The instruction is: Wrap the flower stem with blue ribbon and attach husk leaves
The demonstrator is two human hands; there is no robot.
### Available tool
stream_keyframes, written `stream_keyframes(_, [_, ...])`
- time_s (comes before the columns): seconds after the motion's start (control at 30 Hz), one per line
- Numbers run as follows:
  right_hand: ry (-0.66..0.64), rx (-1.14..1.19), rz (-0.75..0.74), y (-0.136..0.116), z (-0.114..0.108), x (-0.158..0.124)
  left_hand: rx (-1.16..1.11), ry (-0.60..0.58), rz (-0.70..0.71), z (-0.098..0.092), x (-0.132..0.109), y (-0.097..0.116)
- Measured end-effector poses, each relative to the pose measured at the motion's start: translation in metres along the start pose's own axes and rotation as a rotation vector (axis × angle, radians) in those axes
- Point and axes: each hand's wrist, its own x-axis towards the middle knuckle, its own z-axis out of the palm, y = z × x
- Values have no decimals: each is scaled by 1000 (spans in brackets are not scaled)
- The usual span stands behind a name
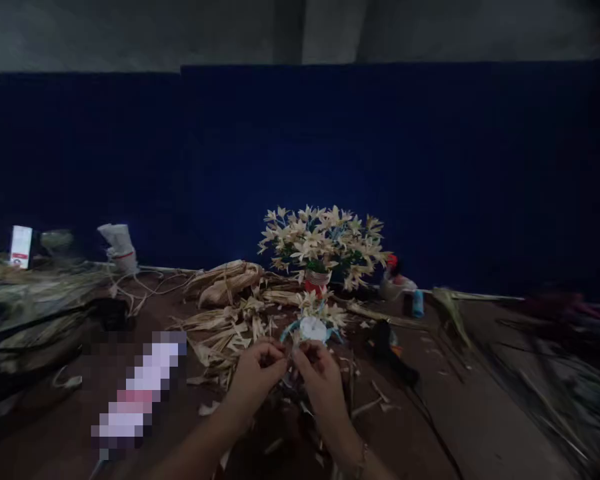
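In the middle of the head view, my left hand (260,370) and my right hand (323,377) are close together, the fingers of both pinched. A small pale piece (294,343) shows between the fingertips, too dim to name. Just beyond the hands sits a white round roll (313,328), with blue-wrapped stems curving out on both sides. Several pale flowers of dried husk (325,308) stand behind the roll. Left of my left hand lies a heap of dried husk strips (225,333). A dark corded tool (390,350), which looks like a glue gun, lies to the right.
A bouquet of pale husk flowers (325,243) stands in a red pot (316,280) at the back. Husk bundles (230,283) lie beside it. A blue cylinder (418,303) stands to the right. At left are a lit phone (21,247), a white bundle (117,247) and a pixelated patch (140,390).
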Motion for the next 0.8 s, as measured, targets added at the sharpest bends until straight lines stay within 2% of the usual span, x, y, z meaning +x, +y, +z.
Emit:
stream_keyframes(0.2, [37,104,35,-2,-1,0,24,24,46,3,0,4])
stream_keyframes(0.33, [49,50,112,-7,-3,1,9,28,23,2,-2,11])
stream_keyframes(0.8, [-3,-23,88,-9,-6,0,21,22,6,1,-1,12])
